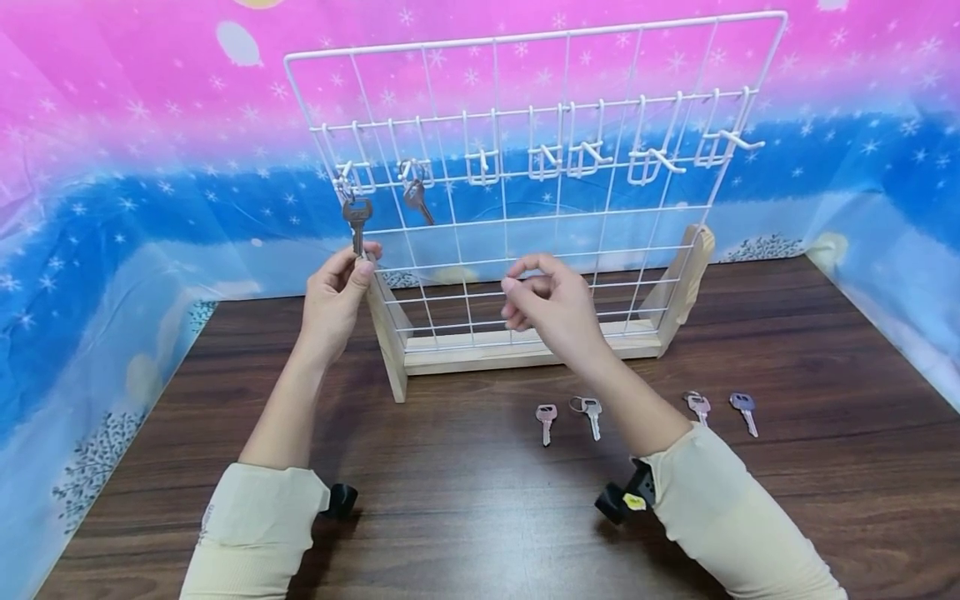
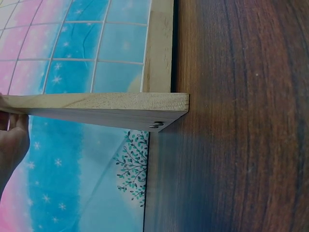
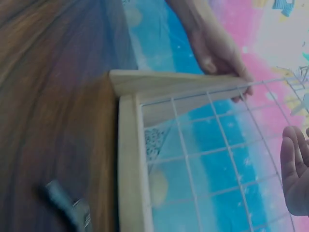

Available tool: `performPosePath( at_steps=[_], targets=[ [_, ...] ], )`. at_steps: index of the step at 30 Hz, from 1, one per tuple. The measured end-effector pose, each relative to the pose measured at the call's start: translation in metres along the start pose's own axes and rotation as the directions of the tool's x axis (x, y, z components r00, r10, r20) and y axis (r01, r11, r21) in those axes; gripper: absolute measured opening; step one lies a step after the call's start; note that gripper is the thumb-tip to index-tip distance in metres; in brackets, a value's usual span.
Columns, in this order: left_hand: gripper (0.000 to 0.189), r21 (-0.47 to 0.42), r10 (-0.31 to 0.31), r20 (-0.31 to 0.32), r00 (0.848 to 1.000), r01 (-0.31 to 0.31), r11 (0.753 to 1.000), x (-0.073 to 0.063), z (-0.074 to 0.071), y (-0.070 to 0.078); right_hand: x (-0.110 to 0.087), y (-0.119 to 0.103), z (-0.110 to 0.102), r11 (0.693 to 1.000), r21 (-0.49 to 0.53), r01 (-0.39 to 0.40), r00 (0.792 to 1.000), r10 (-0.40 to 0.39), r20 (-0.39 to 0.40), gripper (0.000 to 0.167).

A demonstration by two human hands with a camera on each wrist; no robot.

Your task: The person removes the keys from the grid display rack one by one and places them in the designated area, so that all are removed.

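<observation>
My left hand (image 1: 335, 296) grips the upper end of the left wooden upright (image 2: 96, 102) of a white wire grid rack (image 1: 532, 221). Just above those fingers, a bronze-toned key (image 1: 357, 213) hangs by its ring from the leftmost hook. A second key (image 1: 417, 197) dangles at a slant from the hook beside it. My right hand (image 1: 555, 304) is in front of the lower middle of the grid, fingers loosely bent, with nothing visible in it. The right wrist view catches part of this hand (image 3: 297, 169) at its right edge.
On the dark wood table (image 1: 450, 492) lie several keys, among them a pink one (image 1: 546, 423), a silver one with a ring (image 1: 592, 417) and a purple one (image 1: 743, 412). More white hooks (image 1: 483, 165) line the rack. Patterned cloth (image 1: 150, 208) surrounds the table's back and sides.
</observation>
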State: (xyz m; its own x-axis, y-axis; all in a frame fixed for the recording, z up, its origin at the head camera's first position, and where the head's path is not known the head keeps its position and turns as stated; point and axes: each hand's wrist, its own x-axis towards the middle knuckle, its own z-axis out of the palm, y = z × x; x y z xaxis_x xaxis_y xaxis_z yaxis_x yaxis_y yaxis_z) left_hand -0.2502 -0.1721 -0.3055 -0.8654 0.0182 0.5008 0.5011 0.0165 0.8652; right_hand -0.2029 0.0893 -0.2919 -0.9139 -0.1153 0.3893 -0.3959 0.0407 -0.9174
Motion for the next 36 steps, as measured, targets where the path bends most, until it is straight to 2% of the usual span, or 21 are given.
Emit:
performPosePath(
  at_steps=[4, 8, 12, 15, 17, 19, 21, 24, 28, 31, 36],
  targets=[
    [0.025, -0.004, -0.007, 0.0, 1.0, 0.007, 1.0, 0.0, 0.0, 0.0, 0.011, -0.009, 0.02, 0.994, 0.026, 0.102, 0.993, -0.1, -0.068, 0.01],
    [0.025, 0.001, -0.007, -0.004, 1.0, 0.007, 1.0, 0.0, 0.0, 0.0, 0.022, -0.016, 0.037, 0.973, -0.066, 0.222, 0.967, -0.228, -0.112, 0.015],
    [0.026, -0.003, 0.002, -0.015, 1.0, -0.002, 1.0, 0.0, 0.0, -0.001, 0.033, -0.024, 0.05, 0.923, -0.183, 0.339, 0.927, -0.36, -0.101, 0.023],
    [0.029, -0.003, 0.006, -0.015, 1.0, -0.006, 1.0, -0.001, 0.0, -0.001, 0.04, -0.031, 0.056, 0.882, -0.29, 0.373, 0.908, -0.411, -0.083, 0.028],
    [0.03, -0.002, 0.006, -0.013, 1.0, -0.006, 1.0, 0.0, 0.001, -0.001, 0.044, -0.034, 0.059, 0.848, -0.375, 0.374, 0.9, -0.43, -0.075, 0.031],
    [0.03, 0.001, 0.005, -0.012, 1.0, -0.005, 1.0, 0.0, 0.001, -0.001, 0.048, -0.037, 0.062, 0.831, -0.436, 0.346, 0.904, -0.42, -0.082, 0.034],
    [0.03, 0.002, 0.004, -0.013, 1.0, -0.004, 1.0, 0.0, 0.002, -0.002, 0.05, -0.038, 0.066, 0.833, -0.454, 0.317, 0.91, -0.401, -0.1, 0.035],
    [0.028, 0.0, 0.002, -0.013, 1.0, -0.002, 1.0, 0.0, 0.001, -0.001, 0.052, -0.039, 0.073, 0.852, -0.447, 0.27, 0.923, -0.362, -0.131, 0.035],
    [0.027, -0.006, 0.002, -0.008, 1.0, -0.002, 1.0, 0.0, 0.001, -0.002, 0.053, -0.04, 0.079, 0.845, -0.476, 0.243, 0.927, -0.347, -0.143, 0.029],
    [0.026, -0.01, 0.003, -0.007, 1.0, -0.003, 1.0, 0.0, 0.001, -0.002, 0.051, -0.04, 0.079, 0.838, -0.48, 0.258, 0.92, -0.366, -0.144, 0.023],
    [0.024, -0.01, 0.002, -0.011, 1.0, -0.002, 1.0, 0.0, 0.001, -0.002, 0.046, -0.038, 0.078, 0.853, -0.407, 0.327, 0.898, -0.414, -0.146, 0.02]
  ],
)
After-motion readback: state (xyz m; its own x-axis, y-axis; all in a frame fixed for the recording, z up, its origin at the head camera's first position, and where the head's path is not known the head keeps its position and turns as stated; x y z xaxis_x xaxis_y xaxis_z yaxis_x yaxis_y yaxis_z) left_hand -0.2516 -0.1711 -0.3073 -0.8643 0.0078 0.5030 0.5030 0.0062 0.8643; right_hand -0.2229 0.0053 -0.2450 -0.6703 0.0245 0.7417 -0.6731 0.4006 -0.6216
